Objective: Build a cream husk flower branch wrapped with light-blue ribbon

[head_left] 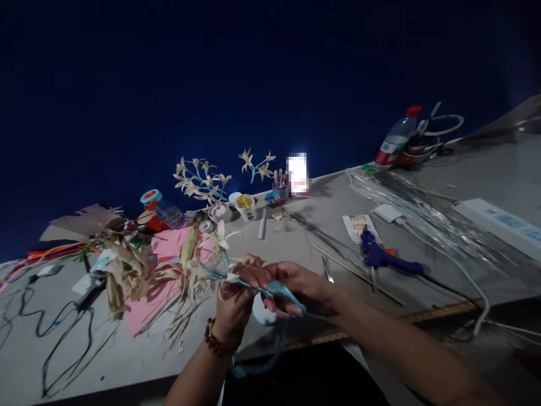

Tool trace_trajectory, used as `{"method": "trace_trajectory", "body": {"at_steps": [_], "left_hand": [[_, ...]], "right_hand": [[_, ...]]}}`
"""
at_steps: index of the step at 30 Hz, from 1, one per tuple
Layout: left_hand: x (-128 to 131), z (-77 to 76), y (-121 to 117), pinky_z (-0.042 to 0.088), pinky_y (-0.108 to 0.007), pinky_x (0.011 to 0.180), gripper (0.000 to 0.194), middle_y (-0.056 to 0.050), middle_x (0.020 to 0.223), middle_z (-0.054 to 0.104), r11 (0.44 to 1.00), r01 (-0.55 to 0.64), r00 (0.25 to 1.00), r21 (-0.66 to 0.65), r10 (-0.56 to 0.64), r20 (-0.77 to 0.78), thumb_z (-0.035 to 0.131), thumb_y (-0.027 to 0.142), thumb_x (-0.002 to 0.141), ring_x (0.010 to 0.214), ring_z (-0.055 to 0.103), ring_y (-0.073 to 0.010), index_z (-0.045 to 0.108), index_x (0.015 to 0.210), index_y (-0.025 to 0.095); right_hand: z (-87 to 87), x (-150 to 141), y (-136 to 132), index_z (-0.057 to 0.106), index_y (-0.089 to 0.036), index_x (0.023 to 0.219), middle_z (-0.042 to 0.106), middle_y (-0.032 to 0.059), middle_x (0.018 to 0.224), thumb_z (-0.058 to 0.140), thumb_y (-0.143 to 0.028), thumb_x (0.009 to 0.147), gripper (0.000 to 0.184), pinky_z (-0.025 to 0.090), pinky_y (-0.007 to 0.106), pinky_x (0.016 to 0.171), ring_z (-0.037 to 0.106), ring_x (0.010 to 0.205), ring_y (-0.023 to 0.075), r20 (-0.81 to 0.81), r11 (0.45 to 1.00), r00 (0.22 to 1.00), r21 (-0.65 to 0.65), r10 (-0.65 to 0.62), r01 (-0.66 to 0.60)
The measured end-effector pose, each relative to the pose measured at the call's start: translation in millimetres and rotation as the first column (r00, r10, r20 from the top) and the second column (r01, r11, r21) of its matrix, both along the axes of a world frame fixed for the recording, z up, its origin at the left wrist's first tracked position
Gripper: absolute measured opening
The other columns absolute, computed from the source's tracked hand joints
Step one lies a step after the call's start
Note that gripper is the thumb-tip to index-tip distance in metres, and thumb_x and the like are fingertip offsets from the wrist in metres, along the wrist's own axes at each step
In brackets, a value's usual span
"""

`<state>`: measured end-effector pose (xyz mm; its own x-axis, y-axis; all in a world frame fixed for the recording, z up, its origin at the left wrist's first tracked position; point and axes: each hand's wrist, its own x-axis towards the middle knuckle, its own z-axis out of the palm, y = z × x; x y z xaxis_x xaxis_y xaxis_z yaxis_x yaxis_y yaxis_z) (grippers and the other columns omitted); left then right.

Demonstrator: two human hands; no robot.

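My left hand [236, 293], with a beaded bracelet at its wrist, is closed around a thin blue-wrapped flower stem [214, 273]. A pale husk-like flower [222, 239] sticks up beyond the fingers. To its right, my right hand [302, 282] pinches a light blue strip of tape [287, 293] at the stem's near end. The strip's loose length loops down below both hands in front of the table edge. The fingers partly hide where the strip meets the stem. A white round object [262, 311] shows beneath the hands.
Dried husks [127, 265] and pink paper [169, 290] lie left. Finished flower branches [203, 183], paper cups [246, 207] and a pen holder [279, 193] stand at the back. To the right are a blue glue gun [389, 258], wires [321, 234], scissors [327, 269], a bottle [395, 141] and a power strip [502, 223].
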<state>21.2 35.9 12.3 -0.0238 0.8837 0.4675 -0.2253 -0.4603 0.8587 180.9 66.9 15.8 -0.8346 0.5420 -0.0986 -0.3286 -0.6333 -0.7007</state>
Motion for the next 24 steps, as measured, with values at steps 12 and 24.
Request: {"method": "trace_trajectory", "body": {"at_steps": [12,24], "left_hand": [[3.2,-4.3,1.4,0.051,-0.046,0.092,0.027,-0.002,0.069,0.066,0.997,-0.040,0.999,-0.072,0.039,-0.011,0.074,0.042,0.083,0.076,0.064,-0.0211,0.065,0.067,0.022],[3.6,3.1,-1.5,0.052,-0.041,0.095,0.017,0.000,0.070,0.069,0.990,0.036,0.993,-0.133,-0.020,0.117,0.075,0.033,0.084,0.077,0.065,-0.0166,0.067,0.076,0.020]], "right_hand": [[-8.2,-9.4,-4.9,0.066,-0.010,0.076,0.072,0.0018,0.063,0.073,-0.027,0.079,0.019,0.038,0.016,0.041,0.031,0.027,-0.0023,-0.165,0.986,0.984,-0.140,0.067,-0.090],[-19.8,-12.9,-14.6,0.065,-0.013,0.084,0.074,0.0045,0.071,0.066,-0.028,0.085,0.015,0.043,0.018,0.040,0.037,0.030,0.0010,-0.204,0.982,0.978,-0.174,0.035,-0.071]]}}
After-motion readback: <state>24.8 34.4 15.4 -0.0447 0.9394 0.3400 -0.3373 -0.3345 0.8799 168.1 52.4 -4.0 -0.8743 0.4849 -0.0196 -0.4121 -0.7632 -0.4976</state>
